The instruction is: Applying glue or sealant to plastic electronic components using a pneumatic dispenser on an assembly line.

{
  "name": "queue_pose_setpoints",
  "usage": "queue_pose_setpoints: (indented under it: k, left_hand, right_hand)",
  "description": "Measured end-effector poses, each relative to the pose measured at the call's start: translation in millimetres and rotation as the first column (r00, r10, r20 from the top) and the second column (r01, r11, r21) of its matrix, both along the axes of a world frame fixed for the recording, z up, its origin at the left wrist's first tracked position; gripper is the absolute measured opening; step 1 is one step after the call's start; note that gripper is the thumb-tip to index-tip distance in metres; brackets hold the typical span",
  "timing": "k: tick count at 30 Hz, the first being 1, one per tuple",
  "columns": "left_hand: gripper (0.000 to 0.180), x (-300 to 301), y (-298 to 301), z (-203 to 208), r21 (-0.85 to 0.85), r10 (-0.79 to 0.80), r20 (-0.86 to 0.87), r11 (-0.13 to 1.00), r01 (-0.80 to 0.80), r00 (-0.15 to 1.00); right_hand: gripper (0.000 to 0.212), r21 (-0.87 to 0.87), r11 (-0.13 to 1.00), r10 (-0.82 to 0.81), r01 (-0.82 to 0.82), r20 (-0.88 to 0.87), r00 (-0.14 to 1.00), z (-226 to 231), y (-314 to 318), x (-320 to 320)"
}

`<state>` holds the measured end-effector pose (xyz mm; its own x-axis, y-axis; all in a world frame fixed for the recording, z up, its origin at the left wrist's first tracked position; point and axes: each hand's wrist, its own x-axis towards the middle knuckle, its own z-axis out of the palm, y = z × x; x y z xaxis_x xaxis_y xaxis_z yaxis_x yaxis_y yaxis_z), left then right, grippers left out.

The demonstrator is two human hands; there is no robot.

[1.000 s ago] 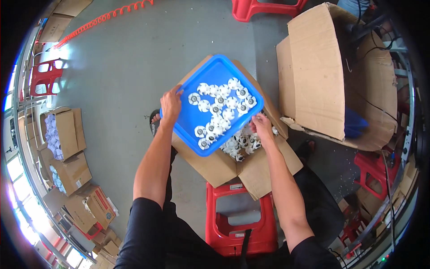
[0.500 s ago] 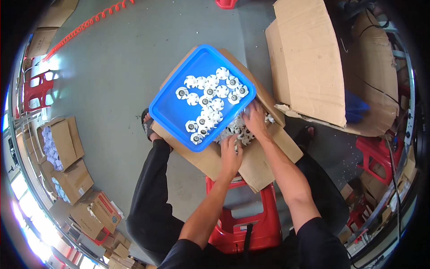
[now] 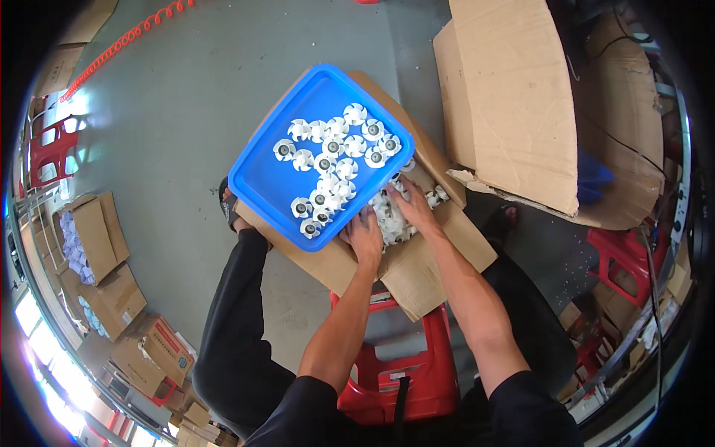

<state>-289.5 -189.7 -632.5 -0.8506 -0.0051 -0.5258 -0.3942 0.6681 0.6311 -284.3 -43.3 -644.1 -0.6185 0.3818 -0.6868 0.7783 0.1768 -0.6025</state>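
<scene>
A blue plastic tray rests tilted across an open cardboard box in front of me. Several white fan impellers lie in it, some showing a dark round hub. More loose white impellers fill the part of the box that the tray leaves uncovered. My left hand is in the box by the tray's lower right edge, fingers apart at the left of the pile. My right hand reaches onto the pile's right side, fingers spread among the impellers. Neither hand plainly holds a piece; some fingertips are hidden.
Beneath my arms stands a red plastic stool. A large open carton is at the right, with another red stool below it. Cartons line the left side, and a red coiled hose hangs at the upper left.
My left hand has shifted left to the tray's edge, and my right hand has come slightly back from the tray's corner. More of the pile shows between them. The whole view has shifted slightly.
</scene>
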Motion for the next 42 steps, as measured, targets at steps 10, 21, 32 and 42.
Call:
queue_pose_setpoints:
  k: [10, 21, 32, 42]
  left_hand:
    - [0.038, 30, -8, -9, -0.103, -0.081, -0.182, 0.993, 0.063, 0.98]
    - [0.02, 49, 29, 51, 0.113, -0.009, -0.312, 0.992, 0.046, 0.95]
    - [0.023, -82, 14, 126, 0.291, 0.21, -0.388, 0.952, -0.097, 0.897]
    - [0.022, -105, -22, 126, 0.173, 0.316, -0.45, 0.948, -0.266, 0.835]
  right_hand:
    - [0.064, -0.493, 0.732, -0.462, 0.471, 0.15, 0.874, 2, -58, 33]
    - [0.037, -0.531, 0.339, -0.91, 0.777, 0.023, 0.413, 20, -59, 66]
    - [0.03, -0.621, 0.63, -0.744, 0.466, -0.311, 0.592, 134, -72, -79]
    - [0.017, 0.139, 0.885, -0.286, 0.444, -0.59, 0.755, 104, -46, -58]
